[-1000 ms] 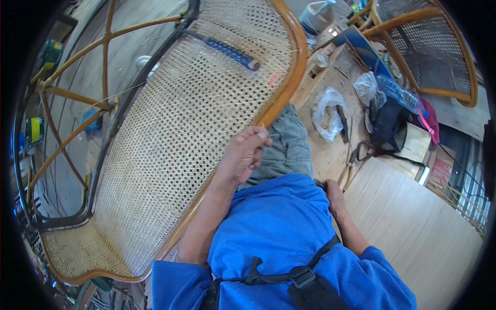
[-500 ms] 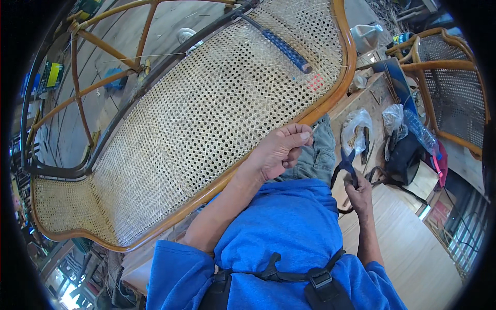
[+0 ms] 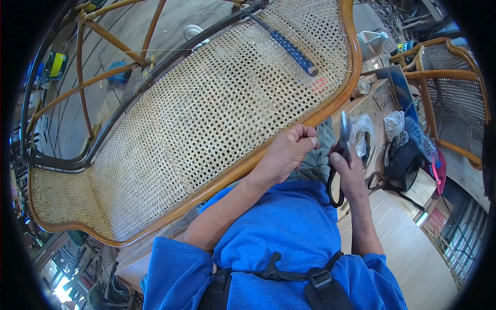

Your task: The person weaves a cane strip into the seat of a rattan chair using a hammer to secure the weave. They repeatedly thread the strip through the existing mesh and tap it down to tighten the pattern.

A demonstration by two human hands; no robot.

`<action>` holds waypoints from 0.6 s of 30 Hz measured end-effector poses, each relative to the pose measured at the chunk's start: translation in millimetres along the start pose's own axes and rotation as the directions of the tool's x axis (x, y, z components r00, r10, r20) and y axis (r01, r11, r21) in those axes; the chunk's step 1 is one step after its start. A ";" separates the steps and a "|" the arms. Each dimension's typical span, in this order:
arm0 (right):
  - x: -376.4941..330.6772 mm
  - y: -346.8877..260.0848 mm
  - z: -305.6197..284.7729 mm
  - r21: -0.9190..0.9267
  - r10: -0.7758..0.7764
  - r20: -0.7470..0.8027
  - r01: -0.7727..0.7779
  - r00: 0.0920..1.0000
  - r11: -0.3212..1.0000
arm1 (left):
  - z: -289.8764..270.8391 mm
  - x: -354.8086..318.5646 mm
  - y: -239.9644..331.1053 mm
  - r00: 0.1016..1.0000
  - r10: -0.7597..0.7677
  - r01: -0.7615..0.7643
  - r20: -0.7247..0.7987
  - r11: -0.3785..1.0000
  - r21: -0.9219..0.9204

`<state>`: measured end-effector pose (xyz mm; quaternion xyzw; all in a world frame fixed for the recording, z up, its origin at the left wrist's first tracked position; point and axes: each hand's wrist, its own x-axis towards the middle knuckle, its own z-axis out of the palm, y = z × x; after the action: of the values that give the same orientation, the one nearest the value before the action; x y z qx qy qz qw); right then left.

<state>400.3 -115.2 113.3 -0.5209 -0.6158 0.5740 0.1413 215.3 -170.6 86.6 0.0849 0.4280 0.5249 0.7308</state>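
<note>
A large woven cane panel in a glossy brown rattan frame lies tilted across the space before me. My left hand is beside the frame's near edge, thumb and fingers pinched together; anything between the fingertips is too small to make out. To its right, my right hand grips a pair of scissors, metal blades upward, a black loop handle hanging below the fist. On the upper part of the cane rests a tool with a dark blue patterned handle and a thin metal shaft. Small red marks show on the weave.
Clear plastic bags, a plastic bottle and a black bag lie on the right. A white jug stands behind. Another cane-backed piece is at far right, a pale board below.
My right hand has risen and moved left toward my left hand, bringing the scissors up with the blades upward. My left hand stays pinched and has shifted slightly right.
</note>
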 end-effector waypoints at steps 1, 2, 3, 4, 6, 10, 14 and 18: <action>-1.9 -4.3 5.8 -0.130 0.019 -0.010 -0.021 1.000 0.991 | 1.0 0.5 -0.7 1.000 0.024 -0.024 -0.011 1.000 -0.009; -2.0 -0.6 9.3 -0.179 -0.017 -0.014 0.014 1.000 0.984 | 2.9 4.3 -5.3 0.993 0.115 -0.115 -0.030 0.993 -0.007; -1.2 4.8 14.5 -0.226 -0.052 -0.012 0.048 0.999 0.973 | 6.0 8.3 -10.0 0.978 0.204 -0.204 -0.053 0.979 -0.002; -0.5 4.3 20.2 -0.271 -0.088 -0.009 0.082 0.996 0.959 | 5.6 8.3 -12.1 0.971 0.232 -0.232 -0.065 0.973 0.009; -1.6 -5.2 26.1 -0.284 -0.057 0.020 0.061 0.998 0.957 | 9.2 1.1 -2.8 0.971 0.228 -0.226 -0.076 0.974 0.036; -1.8 -13.5 29.8 -0.350 -0.031 0.043 0.044 0.999 0.936 | 8.9 -1.6 1.5 0.976 0.206 -0.202 -0.076 0.978 0.059; -1.8 -14.2 31.4 -0.374 -0.042 0.040 0.054 0.998 0.926 | 5.2 1.9 -2.6 0.969 0.230 -0.220 -0.084 0.969 0.111; 0.6 -5.9 31.0 -0.400 -0.108 0.024 0.109 0.994 0.910 | 3.5 5.6 -6.1 0.966 0.245 -0.232 -0.084 0.962 0.143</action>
<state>373.2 -130.9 108.7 -0.5036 -0.7481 0.4275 0.0631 222.5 -167.4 82.2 0.1573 0.4849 0.5833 0.6324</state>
